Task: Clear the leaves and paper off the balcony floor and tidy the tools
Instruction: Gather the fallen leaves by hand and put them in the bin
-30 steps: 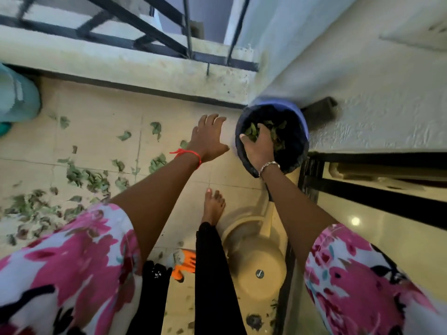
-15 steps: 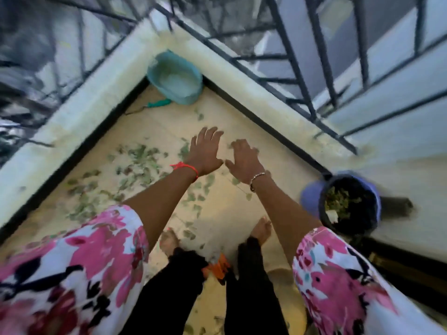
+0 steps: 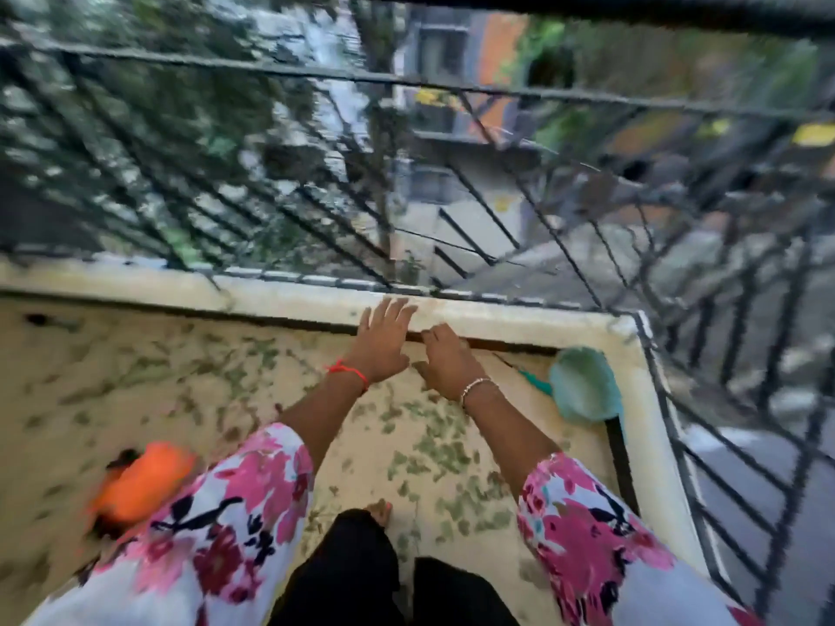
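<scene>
At the near left an orange tool (image 3: 140,483) lies on the balcony floor (image 3: 68,399), too blurred to name. To its right, green leaves (image 3: 424,449) are scattered over most of the floor, thickest in the near middle. No paper can be made out.

The left hand (image 3: 384,345) reaches toward the far ledge (image 3: 271,298), fingers straight and spread, holding nothing. Whether it touches the ledge cannot be told. Just beside it the right hand (image 3: 445,365) is likewise released and empty, palm down. In the far right corner a teal dustpan (image 3: 583,388) sits against the ledge, apart from both hands.

The step in hand looks like going down to gather leaves. It would probably go best with both palms sweeping inward from the edges, heaping the loose leaves into one pile before lifting. The hands should then cup tightly together so that little falls. Fetching the dustpan, which is near the right hand, would likely spare many trips.
</scene>
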